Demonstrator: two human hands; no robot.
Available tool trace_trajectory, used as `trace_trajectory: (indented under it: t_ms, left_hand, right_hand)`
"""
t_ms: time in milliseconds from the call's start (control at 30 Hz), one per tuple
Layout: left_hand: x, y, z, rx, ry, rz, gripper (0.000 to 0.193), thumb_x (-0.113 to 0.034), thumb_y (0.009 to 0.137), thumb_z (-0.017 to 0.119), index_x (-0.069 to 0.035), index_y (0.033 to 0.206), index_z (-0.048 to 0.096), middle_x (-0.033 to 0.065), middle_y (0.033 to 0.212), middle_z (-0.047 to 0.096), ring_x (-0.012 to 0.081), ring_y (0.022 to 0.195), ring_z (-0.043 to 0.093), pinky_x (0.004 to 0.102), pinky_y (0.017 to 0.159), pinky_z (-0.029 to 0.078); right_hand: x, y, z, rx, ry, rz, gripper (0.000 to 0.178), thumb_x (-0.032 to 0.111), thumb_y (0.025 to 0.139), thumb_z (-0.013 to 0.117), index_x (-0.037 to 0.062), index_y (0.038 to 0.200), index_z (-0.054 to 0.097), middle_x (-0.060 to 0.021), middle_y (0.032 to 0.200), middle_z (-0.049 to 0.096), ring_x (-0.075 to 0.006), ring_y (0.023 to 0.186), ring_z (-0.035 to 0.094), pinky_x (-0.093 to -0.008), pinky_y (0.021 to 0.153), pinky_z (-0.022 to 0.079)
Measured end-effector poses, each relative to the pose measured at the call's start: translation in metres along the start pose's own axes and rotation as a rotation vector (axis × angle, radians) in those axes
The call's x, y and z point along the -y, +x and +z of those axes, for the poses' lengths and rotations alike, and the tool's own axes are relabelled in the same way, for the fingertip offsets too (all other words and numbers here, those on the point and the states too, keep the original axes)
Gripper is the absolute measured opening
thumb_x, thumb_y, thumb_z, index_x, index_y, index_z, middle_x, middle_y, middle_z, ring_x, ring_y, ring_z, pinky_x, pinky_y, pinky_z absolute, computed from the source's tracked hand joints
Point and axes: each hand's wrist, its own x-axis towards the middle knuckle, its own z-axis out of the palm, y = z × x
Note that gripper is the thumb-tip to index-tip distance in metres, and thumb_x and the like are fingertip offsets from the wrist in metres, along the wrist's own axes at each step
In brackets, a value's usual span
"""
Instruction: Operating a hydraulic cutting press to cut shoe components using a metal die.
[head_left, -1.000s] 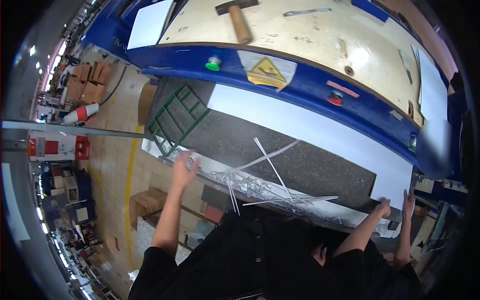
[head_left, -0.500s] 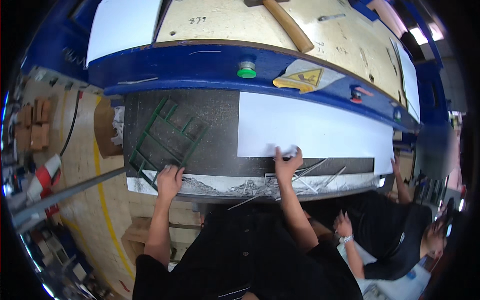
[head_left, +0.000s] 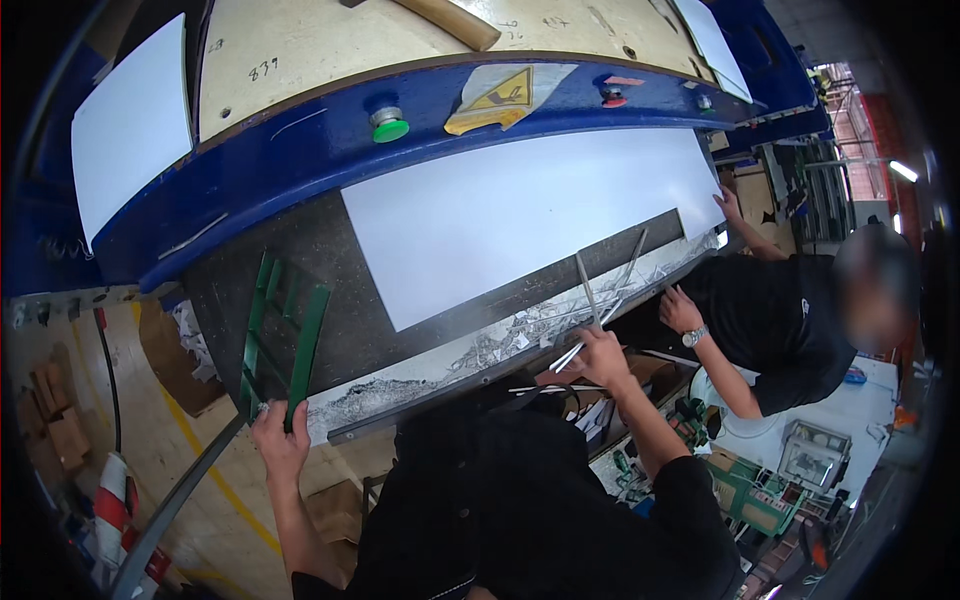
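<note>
Pinching the near end of a green frame [head_left: 308,345] is the left hand [head_left: 280,440], while the right hand [head_left: 605,360] clasps thin strips [head_left: 587,285] near a large white sheet [head_left: 520,220].

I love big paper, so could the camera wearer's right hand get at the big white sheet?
Probably yes: the right hand is near the big white sheet, and nothing tall stands between. But it seems to hold thin strips, so it isn't quite free.

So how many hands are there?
4: the person's left hand holding the green frame, right hand holding pale strips; a co-worker's near hand right of those, far hand beside the white sheet.
</note>
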Motion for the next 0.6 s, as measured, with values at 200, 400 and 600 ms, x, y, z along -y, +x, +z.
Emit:
trace_trajectory:
  t_ms: [200, 400, 600]
  left_hand:
    - [-0.009, -0.003, 0.066, -0.072, 0.132, 0.029, 0.018, -0.013, 0.088, 0.072, -0.003, 0.078, 0.059, 0.0187, 0.074, 0.061, 0.0404, 0.069, 0.060, 0.0462, 0.061, 0.046]
    - [-0.006, -0.030, 0.140, -0.008, 0.393, -0.033, 0.021, -0.021, 0.088, 0.071, -0.005, 0.078, 0.062, 0.0170, 0.076, 0.064, 0.0389, 0.074, 0.062, 0.0490, 0.070, 0.046]
    - [-0.154, 0.017, 0.169, -0.369, 0.058, 0.148, 0.015, -0.017, 0.084, 0.074, -0.005, 0.087, 0.066, 0.0153, 0.076, 0.064, 0.0378, 0.075, 0.063, 0.0485, 0.069, 0.047]
  right_hand:
    - [-0.042, 0.014, -0.019, -0.217, 0.850, -0.241, 0.077, 0.047, 0.067, 0.087, 0.0046, 0.125, 0.062, -0.0165, 0.129, 0.061, -0.0319, 0.118, 0.058, -0.0409, 0.095, 0.049]
    - [-0.041, 0.084, -0.001, -0.585, 0.539, 0.335, 0.048, 0.036, 0.084, 0.078, -0.0034, 0.110, 0.067, -0.0218, 0.097, 0.072, -0.0285, 0.088, 0.071, -0.0402, 0.077, 0.055]
    - [-0.061, 0.090, -0.003, -0.574, 0.606, 0.413, 0.035, 0.031, 0.093, 0.065, -0.0033, 0.100, 0.068, -0.0271, 0.087, 0.070, -0.0440, 0.087, 0.069, -0.0482, 0.079, 0.054]
